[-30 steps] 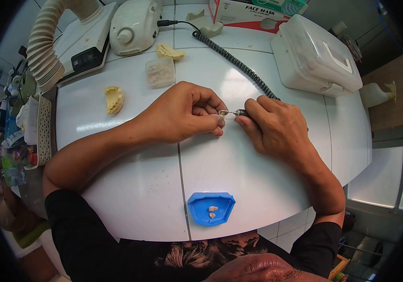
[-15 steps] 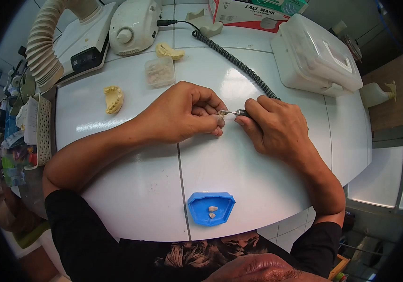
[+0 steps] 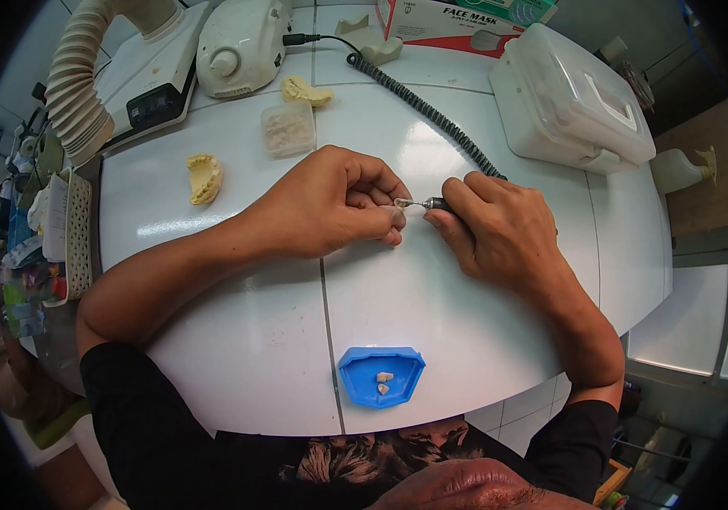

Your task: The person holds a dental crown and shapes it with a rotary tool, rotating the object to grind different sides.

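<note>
The left hand is curled closed, its fingertips pinching a small pale tooth piece. Touching that piece from the right is the metal tip of a handpiece, gripped like a pen in the right hand; both hands rest on the white table. From the right hand a black coiled cord runs up and away to a white motor unit. Beyond the left hand stands a small clear tub, and further left a yellow dental cast. Nearer the person, below both hands, lies a blue tray holding two small tooth pieces.
</note>
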### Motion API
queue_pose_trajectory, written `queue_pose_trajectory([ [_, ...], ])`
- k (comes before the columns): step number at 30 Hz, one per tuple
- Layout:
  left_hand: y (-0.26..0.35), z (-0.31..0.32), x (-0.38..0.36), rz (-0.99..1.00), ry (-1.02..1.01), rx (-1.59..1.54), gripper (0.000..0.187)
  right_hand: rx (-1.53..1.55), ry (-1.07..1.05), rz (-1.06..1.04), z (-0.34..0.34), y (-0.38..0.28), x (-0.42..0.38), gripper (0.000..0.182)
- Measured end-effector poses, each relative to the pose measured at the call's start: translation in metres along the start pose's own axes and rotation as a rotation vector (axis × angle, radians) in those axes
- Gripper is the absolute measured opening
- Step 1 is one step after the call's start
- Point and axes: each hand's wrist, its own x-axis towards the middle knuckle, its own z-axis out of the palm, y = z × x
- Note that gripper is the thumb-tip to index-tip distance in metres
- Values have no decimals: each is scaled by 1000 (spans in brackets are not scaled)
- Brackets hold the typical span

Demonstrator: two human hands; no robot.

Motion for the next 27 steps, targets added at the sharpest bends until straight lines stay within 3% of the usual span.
queue_pose_trajectory([
  [13,3,0,-2,5,17,-10,32,30,23,20,0,2,-3,32],
  [27,1,2,-4,11,50,-39,18,112,15,16,-6,2,-3,33],
])
